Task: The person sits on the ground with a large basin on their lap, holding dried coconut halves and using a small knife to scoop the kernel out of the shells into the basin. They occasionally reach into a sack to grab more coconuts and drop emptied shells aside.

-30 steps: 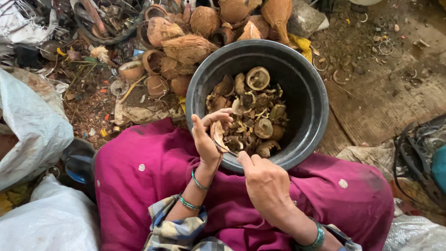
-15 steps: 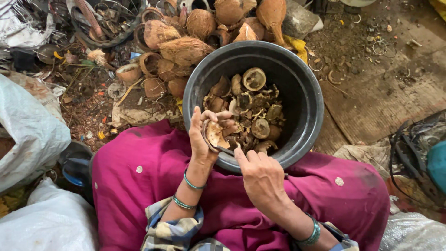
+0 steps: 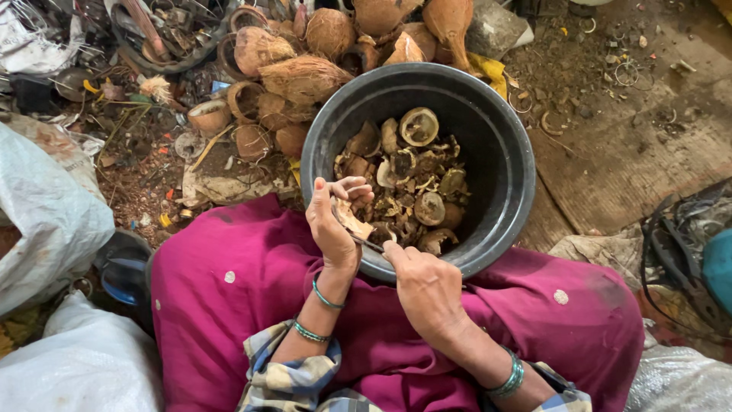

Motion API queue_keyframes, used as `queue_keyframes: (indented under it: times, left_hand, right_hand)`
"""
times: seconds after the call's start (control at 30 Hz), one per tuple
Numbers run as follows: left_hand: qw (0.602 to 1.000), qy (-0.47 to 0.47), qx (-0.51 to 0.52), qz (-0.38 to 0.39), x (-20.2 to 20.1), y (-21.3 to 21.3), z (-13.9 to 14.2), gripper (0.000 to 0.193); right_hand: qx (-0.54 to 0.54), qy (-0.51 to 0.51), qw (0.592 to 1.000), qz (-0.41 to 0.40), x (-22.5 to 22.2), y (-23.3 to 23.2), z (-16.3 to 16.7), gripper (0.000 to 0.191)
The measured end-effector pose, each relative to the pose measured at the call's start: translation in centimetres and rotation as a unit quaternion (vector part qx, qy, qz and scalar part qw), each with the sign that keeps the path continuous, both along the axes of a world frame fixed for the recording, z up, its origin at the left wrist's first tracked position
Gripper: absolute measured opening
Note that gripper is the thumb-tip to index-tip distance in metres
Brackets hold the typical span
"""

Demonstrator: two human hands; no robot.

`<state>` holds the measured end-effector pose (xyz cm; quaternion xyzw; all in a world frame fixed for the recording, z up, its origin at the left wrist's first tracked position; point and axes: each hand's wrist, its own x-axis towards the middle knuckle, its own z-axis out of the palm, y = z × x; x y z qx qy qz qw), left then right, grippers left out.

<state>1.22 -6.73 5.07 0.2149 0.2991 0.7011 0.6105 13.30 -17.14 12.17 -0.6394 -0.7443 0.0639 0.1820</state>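
sitting with one big black tub [image 3: 503,152] just past your knees, you have the largest thing right in front of you. it rests against your pink cloth lap [image 3: 244,282]. if you lean hard on its near rim, i think the tub could tip and spill the cut shell bits [image 3: 415,191] onto the dirt.

next down in size are two white sacks [image 3: 46,214] at the left, one near and one a little farther. they are well apart from your hands, so they look safe.

far from you lies a heap of brown coconut husks [image 3: 305,76]. i count about ten, but some hide behind others, so i cannot be sure. the heap touches the far left side of the tub and one husk could roll in.

now your two hands. your left hand [image 3: 332,229] is curled around one pale shell piece [image 3: 352,220], over the near left edge of the tub. your right hand [image 3: 427,286] is closed on one thin dark tool [image 3: 369,243], and its tip sits just beside the piece. this is where the worst slip could come, i think: the tip points at your left palm, so a hard push could jab it. the piece could also drop into the tub.

smallest of all, i count three green bangles [image 3: 326,297], two on the left wrist and one on the right.
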Motion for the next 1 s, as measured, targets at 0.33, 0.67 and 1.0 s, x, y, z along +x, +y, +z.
queue_keyframes:
  times: [0.33, 0.67, 1.0]
  left_hand:
    - [0.999, 0.031, 0.009, 0.007, 0.0, 0.0, -0.5, 0.042]
    - [0.997, 0.053, 0.000, 0.050, 0.2, 0.2, -1.0, 0.030]
    - [0.999, -0.019, -0.026, -0.033, -0.1, 0.8, 0.4, 0.016]
  right_hand:
    - [-0.063, 0.045, 0.997, -0.004, 0.4, 0.2, 0.1, 0.009]
    - [-0.100, 0.122, 0.986, -0.048, 1.0, 0.9, 0.0, 0.014]
    - [-0.116, 0.067, 0.988, -0.073, 2.6, 1.4, 0.2, 0.019]
